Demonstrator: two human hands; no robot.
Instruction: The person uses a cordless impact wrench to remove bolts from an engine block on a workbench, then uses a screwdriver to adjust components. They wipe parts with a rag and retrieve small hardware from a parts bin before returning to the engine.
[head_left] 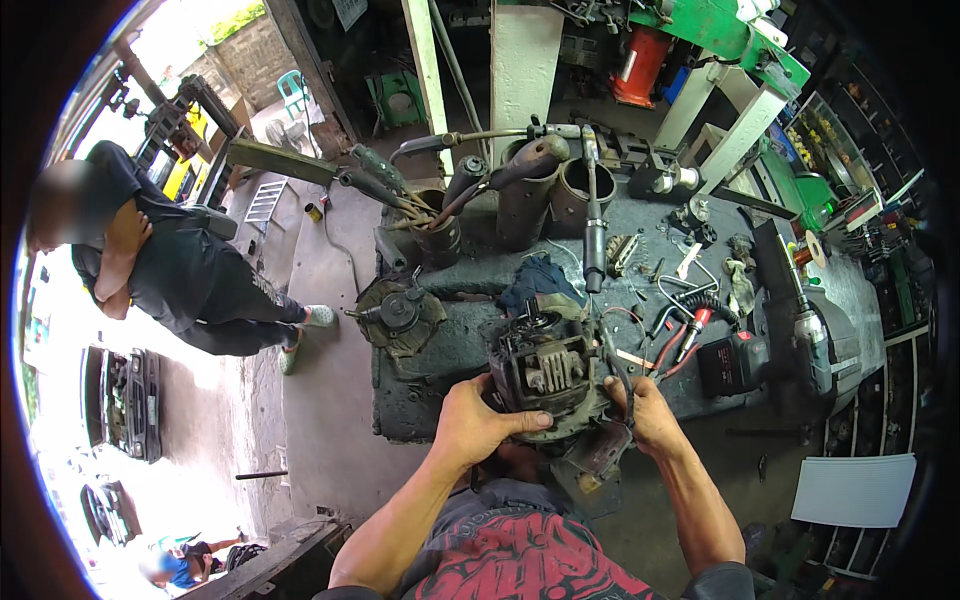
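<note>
Metal unit: between our two hands we have a bulky, dark machine part, at the near edge of the workbench; we cannot tell whether the bench bears any of its weight.
Surface: we see a dull blackish-grey casing, rough and grimy, with brownish, dusty patches.
Face: toward us it shows a frame-like opening, and within it a row of paler metal ribs.
Upper end: small dark fittings stick up there, too crowded for us to make out.
Lower right: a boxy, brownish-grey block sits at the unit's lower right, tilted.
Cable: a black cable curves along its right side.
Left hand: our left hand is closed on the unit's left side, thumb laid across the lower front, the fingers mostly hidden behind.
Right hand: our right hand is bent in at the right side, by the cable; we cannot tell how tightly it is closed, or whether on cable or casing.
Beyond the unit: we see a crumpled navy cloth just behind it, and a round, grimy part to the left.
</note>
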